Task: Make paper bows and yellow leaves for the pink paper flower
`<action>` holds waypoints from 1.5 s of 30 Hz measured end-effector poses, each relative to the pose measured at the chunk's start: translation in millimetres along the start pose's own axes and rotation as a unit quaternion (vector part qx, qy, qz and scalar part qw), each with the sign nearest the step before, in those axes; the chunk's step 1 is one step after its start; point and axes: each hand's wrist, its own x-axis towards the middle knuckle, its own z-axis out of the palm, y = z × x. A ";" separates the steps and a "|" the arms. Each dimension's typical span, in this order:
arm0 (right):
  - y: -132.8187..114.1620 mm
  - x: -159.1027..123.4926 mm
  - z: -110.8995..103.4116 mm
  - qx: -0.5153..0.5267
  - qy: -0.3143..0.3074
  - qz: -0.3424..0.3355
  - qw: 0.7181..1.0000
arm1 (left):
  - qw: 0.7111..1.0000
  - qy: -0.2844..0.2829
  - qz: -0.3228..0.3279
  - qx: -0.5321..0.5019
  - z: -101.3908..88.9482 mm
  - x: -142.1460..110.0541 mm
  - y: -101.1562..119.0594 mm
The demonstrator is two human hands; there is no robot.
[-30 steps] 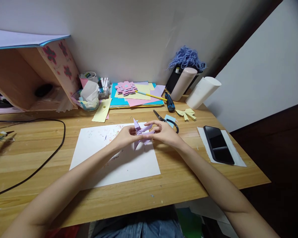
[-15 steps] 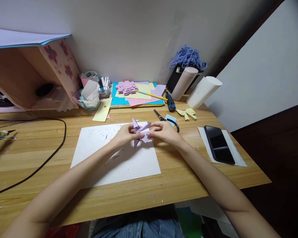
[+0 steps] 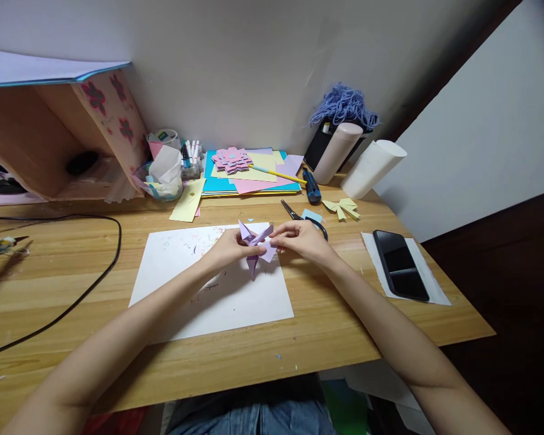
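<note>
Between my hands is a piece of folded lilac paper (image 3: 252, 266) with several pointed flaps, held above a marked white sheet (image 3: 254, 308). My left hand (image 3: 230, 246) is closed on it from the left, thumb lying across its middle. On the other side my right hand (image 3: 301, 238) pinches the paper's right flap between thumb and fingers. Black-handled scissors (image 3: 292, 210) lie just behind my right hand, partly covering a small light-blue paper piece (image 3: 312, 215).
At the back, a pink paper flower (image 3: 232, 160) and a yellow pencil (image 3: 276, 173) rest on coloured papers. A blue cutter (image 3: 311, 186), a yellow paper bow (image 3: 341, 208) and a phone (image 3: 399, 264) lie rightward. A black cable (image 3: 118, 241) curves at left.
The lilac paper has turned slightly, its lower point shifting right and down. My right fingers have drawn a little away to the right, to the flap's edge.
</note>
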 end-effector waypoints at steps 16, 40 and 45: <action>3.3 1.8 -2.2 -0.037 -0.033 -0.004 0.999 | 1.000 0.017 -0.011 0.018 0.8 -1.9 -1.9; 0.8 1.3 -2.5 -0.021 -0.018 -0.015 1.000 | 0.999 0.017 0.004 0.038 3.4 -3.8 0.8; -2.4 -0.5 -0.5 -0.008 -0.009 -0.017 1.000 | 0.999 0.027 -0.003 0.045 4.2 -3.5 0.8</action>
